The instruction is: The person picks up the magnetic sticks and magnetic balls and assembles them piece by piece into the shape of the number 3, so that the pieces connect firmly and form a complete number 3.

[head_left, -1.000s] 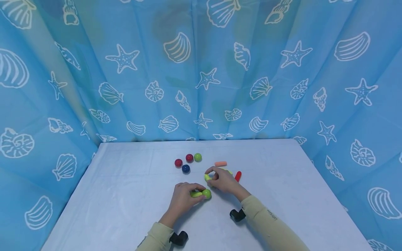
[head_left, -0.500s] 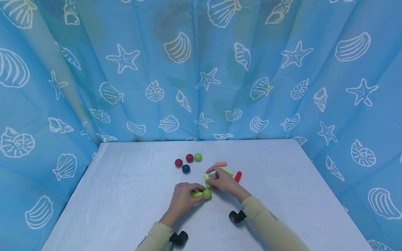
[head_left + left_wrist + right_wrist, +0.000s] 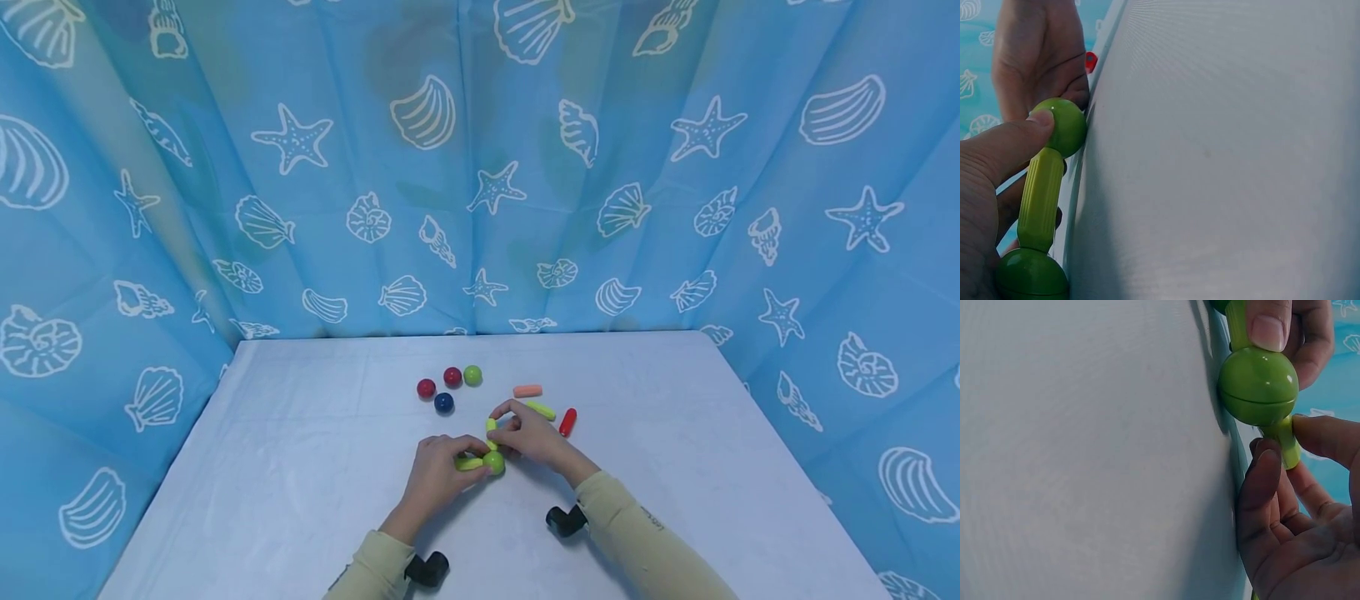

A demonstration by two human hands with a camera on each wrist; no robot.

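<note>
Closer to the glossy green ball [image 3: 492,463] than a second ago, a slim yellow-green rod [image 3: 492,425] now appears to touch it end-on, pinched between thumb and fingertips of the right hand [image 3: 525,432]. On the ball's other side, the left hand [image 3: 442,467] is half closed, thumb pressed on the ball, fingers behind the ribbed yellow-green rod [image 3: 1041,200] joined to it. Just beyond the right hand, a red rod [image 3: 567,422] lies on the white desk [image 3: 337,500].

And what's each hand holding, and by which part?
The left hand grips a ball-ended rod, thumb on one green end ball. The right hand pinches a second rod: thumb on its side, finger near its outer end.
</note>
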